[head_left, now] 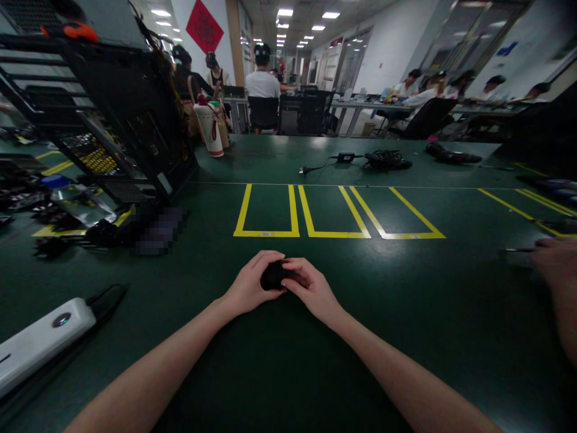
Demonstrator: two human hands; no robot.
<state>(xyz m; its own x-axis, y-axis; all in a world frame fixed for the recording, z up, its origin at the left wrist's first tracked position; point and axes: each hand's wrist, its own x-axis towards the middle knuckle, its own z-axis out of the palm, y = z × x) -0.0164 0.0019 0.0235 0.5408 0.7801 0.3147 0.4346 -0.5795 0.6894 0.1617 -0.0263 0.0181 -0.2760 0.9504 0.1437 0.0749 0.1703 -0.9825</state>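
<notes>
A small black rounded object (271,276) sits between my two hands, just above or on the dark green tabletop (288,373); its exact kind is hidden by my fingers. My left hand (249,282) curls round its left side, thumb below and fingers over the top. From the right, my right hand (312,290) pinches its edge with thumb and fingertips. Beyond my hands lie yellow tape outlines (265,234) on the tabletop.
A black computer case (117,102) stands at left, near a clear bottle (76,198) and dark tangled parts. A white power strip (49,340) lies front left. A cup (210,129) and a cable with adapter (346,157) are farther back. Another person's hand (556,261) is at right.
</notes>
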